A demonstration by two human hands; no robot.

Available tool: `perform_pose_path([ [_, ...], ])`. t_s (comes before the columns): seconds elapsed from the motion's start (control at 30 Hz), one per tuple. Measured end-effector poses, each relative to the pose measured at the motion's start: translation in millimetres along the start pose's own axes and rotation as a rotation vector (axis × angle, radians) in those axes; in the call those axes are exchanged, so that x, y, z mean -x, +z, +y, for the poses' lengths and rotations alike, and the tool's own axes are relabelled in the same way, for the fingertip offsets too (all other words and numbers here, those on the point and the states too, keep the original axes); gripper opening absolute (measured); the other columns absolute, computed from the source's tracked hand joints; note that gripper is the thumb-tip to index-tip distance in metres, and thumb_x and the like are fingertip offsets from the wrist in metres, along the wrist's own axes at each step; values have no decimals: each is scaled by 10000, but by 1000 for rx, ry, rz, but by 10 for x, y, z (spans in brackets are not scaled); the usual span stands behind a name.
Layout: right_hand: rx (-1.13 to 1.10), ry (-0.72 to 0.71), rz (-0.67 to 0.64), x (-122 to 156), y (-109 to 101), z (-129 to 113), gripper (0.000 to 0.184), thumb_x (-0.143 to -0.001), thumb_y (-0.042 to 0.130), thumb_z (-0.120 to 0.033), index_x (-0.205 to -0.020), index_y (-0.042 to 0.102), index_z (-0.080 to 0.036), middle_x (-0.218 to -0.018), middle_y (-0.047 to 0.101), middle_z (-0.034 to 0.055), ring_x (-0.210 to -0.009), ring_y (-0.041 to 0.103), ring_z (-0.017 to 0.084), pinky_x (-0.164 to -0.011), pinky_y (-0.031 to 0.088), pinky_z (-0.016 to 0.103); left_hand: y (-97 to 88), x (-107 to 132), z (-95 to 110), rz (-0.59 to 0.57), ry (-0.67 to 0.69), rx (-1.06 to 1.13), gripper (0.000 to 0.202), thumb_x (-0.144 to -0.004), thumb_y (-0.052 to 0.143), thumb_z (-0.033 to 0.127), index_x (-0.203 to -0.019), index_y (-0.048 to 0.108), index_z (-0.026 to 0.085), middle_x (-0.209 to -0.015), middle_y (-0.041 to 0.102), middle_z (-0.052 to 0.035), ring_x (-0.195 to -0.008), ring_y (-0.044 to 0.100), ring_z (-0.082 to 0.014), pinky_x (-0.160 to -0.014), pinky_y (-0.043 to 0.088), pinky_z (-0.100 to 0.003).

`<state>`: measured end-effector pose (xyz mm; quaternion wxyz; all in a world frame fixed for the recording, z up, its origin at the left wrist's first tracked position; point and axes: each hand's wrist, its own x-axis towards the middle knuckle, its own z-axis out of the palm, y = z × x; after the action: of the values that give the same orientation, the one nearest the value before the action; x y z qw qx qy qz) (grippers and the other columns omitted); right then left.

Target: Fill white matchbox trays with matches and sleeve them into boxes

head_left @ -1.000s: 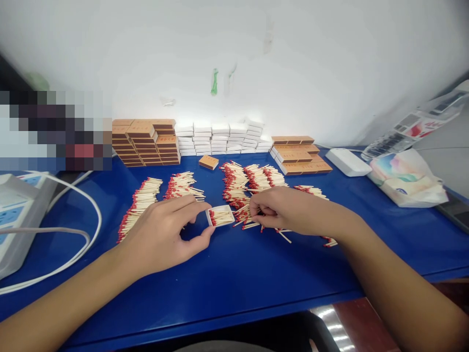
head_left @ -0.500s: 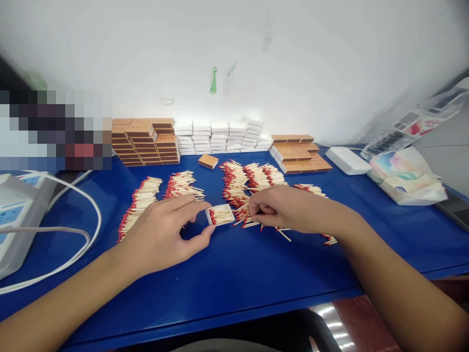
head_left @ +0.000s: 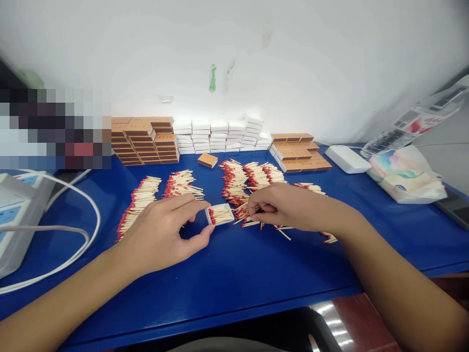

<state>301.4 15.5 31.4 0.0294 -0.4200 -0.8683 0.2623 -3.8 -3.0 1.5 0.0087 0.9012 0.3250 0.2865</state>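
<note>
Between the thumb and forefinger of my left hand [head_left: 164, 232] is a small white matchbox tray [head_left: 230, 220], gripped at its left end just over the blue table. Red-headed matches [head_left: 220, 214] lie in the tray, heads to the left. My right hand [head_left: 280, 208] is closed in a pinch at the near edge of a large heap of matches [head_left: 234, 178], right of the tray. Its fingertips touch the heap, and what they hold, if anything, is hidden. Two smaller rows of matches [head_left: 144, 193] lie beyond and beside my left hand. More matches [head_left: 311, 187] show past my right wrist.
Brown matchboxes [head_left: 144, 142] are stacked at the back left, white trays [head_left: 219, 136] in the middle, more brown boxes [head_left: 298, 151] at right. One single matchbox [head_left: 207, 160] lies in front. A power strip [head_left: 18, 215] with cables stands left, a tissue pack [head_left: 406, 173] right.
Almost nothing differs. My left hand keeps the tray in the same place, and my right fingers stay at the heap with a very slight shift. The view has tilted slightly.
</note>
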Motion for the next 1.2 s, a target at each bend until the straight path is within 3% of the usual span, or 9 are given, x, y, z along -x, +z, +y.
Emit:
perform_pose_path([
  [0.33, -12, 28, 14, 10, 4, -22, 96, -969, 618, -245, -879, 633, -216, -771, 626, -21, -629, 498, 129, -619, 335, 279, -4, 10, 2, -9, -3, 2, 230, -969, 723, 276, -1172, 753, 172, -903, 731, -13, -729, 686, -139, -664, 527, -286],
  [0.5, -123, -7, 118, -11, 72, -125, 140, -1015, 641, -335, -938, 659, -220, -689, 545, -60, -596, 450, 116, -583, 309, 263, 3, 10, 5, -8, -11, 21, 225, -969, 718, 260, -1176, 748, 178, -880, 714, -7, -735, 684, -138, -663, 522, -282],
  [0.77, -120, -115, 330, -133, 262, -381, 82, -1013, 674, -239, -948, 706, -201, -654, 496, -74, -613, 468, 108, -602, 320, 253, 43, -4, 64, 22, 8, 63, 242, -957, 732, 257, -1190, 739, 191, -836, 668, 18, -703, 643, -127, -630, 506, -271],
  [1.03, -20, -98, 447, -45, 140, -186, 125, -1025, 645, -255, -958, 739, -205, -624, 513, -74, -573, 462, 105, -604, 334, 261, 18, -5, 51, 20, 1, 54, 225, -951, 730, 229, -1170, 745, 180, -839, 673, 20, -701, 640, -115, -669, 511, -264],
  [1.1, 24, -50, 417, -9, 59, -108, 149, -1027, 645, -294, -948, 741, -213, -609, 518, -72, -558, 462, 111, -589, 330, 267, 6, -19, 47, 53, -19, 30, 214, -949, 723, 224, -1152, 754, 163, -814, 664, 19, -685, 627, -113, -667, 508, -265],
  [1.2, 44, -19, 208, 44, -36, -52, 158, -1014, 652, -303, -942, 765, -221, -682, 635, -44, -587, 540, 119, -591, 357, 271, -22, -45, 36, 128, -57, -29, 213, -957, 717, 256, -1125, 771, 137, -766, 650, 15, -664, 608, -121, -670, 507, -276],
])
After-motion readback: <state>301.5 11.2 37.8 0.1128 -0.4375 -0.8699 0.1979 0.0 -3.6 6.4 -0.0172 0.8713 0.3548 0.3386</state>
